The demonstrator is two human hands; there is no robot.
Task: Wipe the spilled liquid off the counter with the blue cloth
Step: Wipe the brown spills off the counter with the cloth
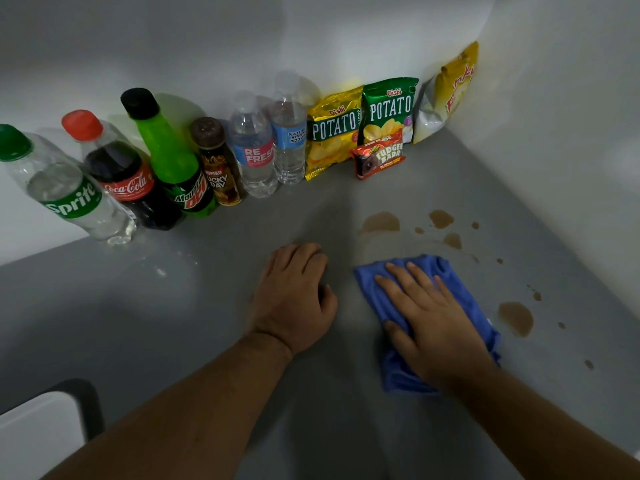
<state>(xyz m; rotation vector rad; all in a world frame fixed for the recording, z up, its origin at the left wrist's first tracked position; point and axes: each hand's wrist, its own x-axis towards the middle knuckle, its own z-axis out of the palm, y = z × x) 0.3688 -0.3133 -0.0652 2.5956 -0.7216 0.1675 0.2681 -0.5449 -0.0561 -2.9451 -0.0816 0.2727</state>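
A blue cloth [479, 311] lies crumpled on the grey counter [173, 306] right of centre. My right hand [429, 320] presses flat on top of it, fingers spread and pointing up-left. Brown spilled liquid [381, 222] sits in puddles and drops beyond the cloth, with a larger puddle [515, 317] to the cloth's right and small drops around it. My left hand [294, 296] rests on the bare counter just left of the cloth, fingers curled under, holding nothing.
Along the back wall stand a Sprite bottle [69, 192], Coca-Cola bottle [121, 174], Mountain Dew bottle [173, 157], coffee bottle [218, 164] and two water bottles [256, 147]. Chip bags [330, 129] and a Fudgee Barr pack [379, 155] lean near the corner. A white tray edge [38, 431] sits bottom left.
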